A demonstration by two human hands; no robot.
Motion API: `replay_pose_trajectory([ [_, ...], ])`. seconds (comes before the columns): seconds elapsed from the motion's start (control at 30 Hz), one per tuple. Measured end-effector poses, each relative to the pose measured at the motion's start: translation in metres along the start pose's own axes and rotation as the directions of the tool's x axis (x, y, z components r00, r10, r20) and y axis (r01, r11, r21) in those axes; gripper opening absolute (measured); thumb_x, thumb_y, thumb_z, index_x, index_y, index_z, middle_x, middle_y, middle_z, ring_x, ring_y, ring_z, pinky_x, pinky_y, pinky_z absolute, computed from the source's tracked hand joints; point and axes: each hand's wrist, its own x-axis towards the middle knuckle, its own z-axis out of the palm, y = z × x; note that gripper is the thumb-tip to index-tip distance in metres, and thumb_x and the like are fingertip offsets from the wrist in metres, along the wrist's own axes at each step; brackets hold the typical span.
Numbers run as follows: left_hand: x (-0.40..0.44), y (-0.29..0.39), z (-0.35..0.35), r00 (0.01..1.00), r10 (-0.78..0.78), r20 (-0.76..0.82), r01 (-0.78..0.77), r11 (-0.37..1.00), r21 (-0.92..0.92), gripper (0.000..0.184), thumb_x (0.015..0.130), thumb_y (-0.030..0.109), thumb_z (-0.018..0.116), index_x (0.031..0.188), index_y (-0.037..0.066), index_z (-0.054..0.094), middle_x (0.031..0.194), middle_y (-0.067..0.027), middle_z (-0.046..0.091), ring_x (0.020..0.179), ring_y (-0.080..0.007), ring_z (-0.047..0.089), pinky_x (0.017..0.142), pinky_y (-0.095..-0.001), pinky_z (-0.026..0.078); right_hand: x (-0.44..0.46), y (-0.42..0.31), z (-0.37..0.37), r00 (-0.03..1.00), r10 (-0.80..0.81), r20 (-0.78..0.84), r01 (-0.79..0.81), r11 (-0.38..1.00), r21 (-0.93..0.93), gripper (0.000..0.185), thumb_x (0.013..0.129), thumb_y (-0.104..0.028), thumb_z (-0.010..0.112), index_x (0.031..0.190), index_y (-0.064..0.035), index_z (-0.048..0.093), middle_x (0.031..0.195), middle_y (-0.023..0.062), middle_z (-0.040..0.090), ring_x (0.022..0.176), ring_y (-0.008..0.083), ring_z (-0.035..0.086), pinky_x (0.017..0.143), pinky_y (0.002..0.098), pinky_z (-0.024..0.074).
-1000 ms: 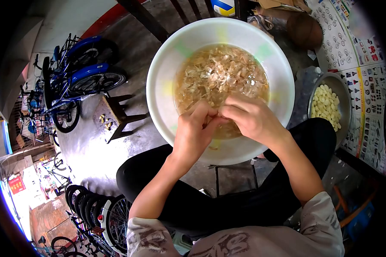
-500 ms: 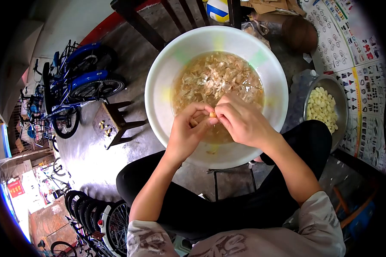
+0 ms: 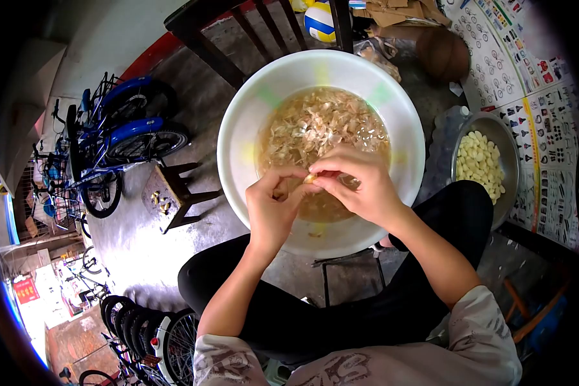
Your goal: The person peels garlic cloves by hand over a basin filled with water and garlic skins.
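Over a wide white basin [image 3: 241,135], my two hands meet fingertip to fingertip. Between them is a small yellowish garlic clove [image 3: 311,179]. My left hand [image 3: 270,206] pinches it from the left with thumb and forefinger, the other fingers curled in. From the right, my right hand [image 3: 360,186] grips the same clove with its thumb and fingertips. Below my hands, brownish water in the basin carries a thick layer of loose garlic skins [image 3: 321,122]. To the right, a metal bowl [image 3: 510,151] holds many pale peeled garlic cloves [image 3: 479,161].
A dark wooden chair [image 3: 219,45] stands behind the basin, with a volleyball [image 3: 320,22] beyond it. A small wooden stool [image 3: 174,193] with bits on top is at left, near blue bicycles [image 3: 135,132]. Printed sheets [image 3: 547,154] lie along the right.
My right hand has turned and its fingers have spread somewhat around the clove. My left fingers have shifted slightly. The whole view has tilted a little.
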Motion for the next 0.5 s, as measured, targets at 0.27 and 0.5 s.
replay_pose_trajectory([
  [0.27, -0.002, 0.0, 0.002, 0.974, 0.228, -0.005, -0.222, 0.953, 0.207, 0.023, 0.076, 0.002, 0.081, 0.097, 0.003, 0.073, 0.082, -0.0053, 0.07, 0.062, -0.0084, 0.056, 0.051, -0.0232, 0.041, -0.005, 0.005, -0.001, 0.992, -0.124, 0.021, 0.126, 0.982, -0.143, 0.013, 0.079, 0.001, 0.072, 0.092, -0.0024, 0.068, 0.086, 0.0082, 0.068, 0.075, 0.0244, 0.068, 0.063, 0.0333, 0.0534],
  [0.5, -0.003, -0.013, 0.01, 0.959, 0.282, -0.028, -0.269, 0.938, 0.218, 0.021, 0.074, 0.001, 0.082, 0.094, 0.003, 0.074, 0.079, -0.0023, 0.067, 0.058, -0.0082, 0.047, 0.049, -0.0244, 0.035, -0.009, 0.009, 0.001, 0.988, -0.075, 0.131, 0.104, 0.968, -0.227, 0.013, 0.083, -0.002, 0.067, 0.094, -0.0024, 0.06, 0.088, 0.0083, 0.063, 0.076, 0.0283, 0.065, 0.065, 0.039, 0.0524],
])
